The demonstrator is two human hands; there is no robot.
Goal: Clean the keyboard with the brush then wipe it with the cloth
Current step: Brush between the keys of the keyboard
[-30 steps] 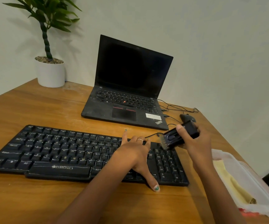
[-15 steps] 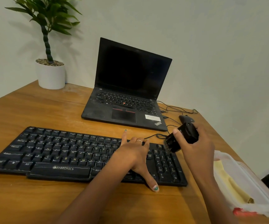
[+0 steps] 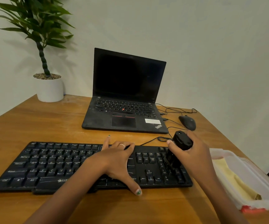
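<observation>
Keyboard: lies flat on the table, the landmark for everything below; its number-pad end is under my right hand.
Left hand: my fingers lie spread and flat across its right-middle keys, thumb hooked over its near edge, so it should not slide while I brush.
Right hand: my grip is curled round the black brush, bristle end tipped down onto its number pad, where I judge sweeping starts.
Cloth: yellow, waiting in the clear plastic tray just right of it, in easy reach for wiping.
Laptop: beyond its far edge, lid open.
Mouse: beyond its far right corner.
</observation>
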